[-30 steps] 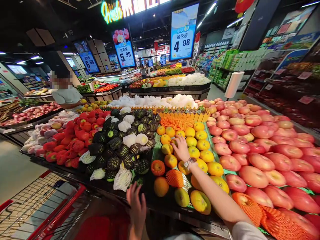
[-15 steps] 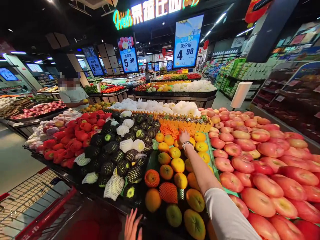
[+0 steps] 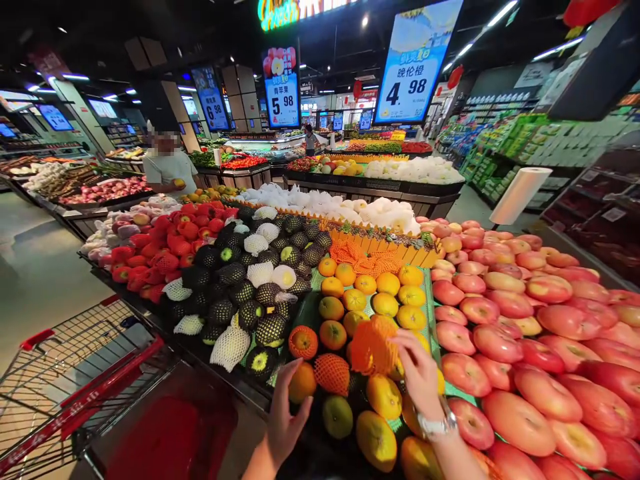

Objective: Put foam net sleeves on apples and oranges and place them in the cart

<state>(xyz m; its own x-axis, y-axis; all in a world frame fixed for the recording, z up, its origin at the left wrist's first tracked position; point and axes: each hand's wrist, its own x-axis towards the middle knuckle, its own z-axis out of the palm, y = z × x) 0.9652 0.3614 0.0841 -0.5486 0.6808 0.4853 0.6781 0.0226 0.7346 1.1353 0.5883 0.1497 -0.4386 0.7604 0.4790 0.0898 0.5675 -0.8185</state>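
Note:
My right hand (image 3: 416,371), with a watch at the wrist, pinches an orange foam fruit net (image 3: 375,347) by its right side. The net is a little blurred and hangs above the rows of oranges (image 3: 355,300). At the front edge of the display my left hand (image 3: 287,417) is open, thumb and fingers apart, holding nothing. Close to its fingertips are a bare orange (image 3: 302,382) and another fruit in an orange net (image 3: 331,374). More orange nets (image 3: 367,257) lie bunched behind the oranges.
Dark fruits in black and white nets (image 3: 245,287) and red-netted fruits (image 3: 170,240) lie to the left. Red apples (image 3: 525,320) fill the right side. A shopping cart (image 3: 85,380) stands at the lower left. Across the display, a person (image 3: 169,167) holds a yellowish fruit.
My right hand has drawn back from the nets at the rear with an orange net in it. My left hand has risen farther into view. The view has shifted left.

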